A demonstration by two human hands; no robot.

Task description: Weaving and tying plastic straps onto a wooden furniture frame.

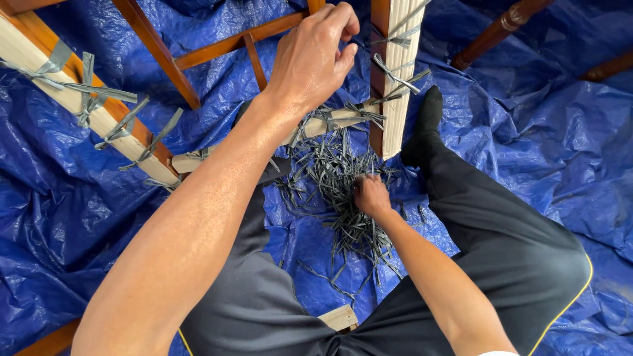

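I sit on a blue tarp point(514, 132) with my legs in dark trousers spread apart. My left hand point(313, 56) is raised to a wooden chair frame point(389, 86), its fingers curled near the grey strips point(395, 79) tied around a pale slat; whether it grips one I cannot tell. My right hand point(370, 196) reaches down into a heap of short grey strips point(336, 178) lying on the tarp between my legs, fingers closed in the pile. My right foot in a black sock point(425, 125) rests beside the upright slat.
A second pale slat point(72, 92) bound with grey strips runs across the upper left, over brown wooden rails point(155, 46). Dark turned chair legs point(501, 29) lie at the upper right. A small wood block point(339, 318) sits near my lap.
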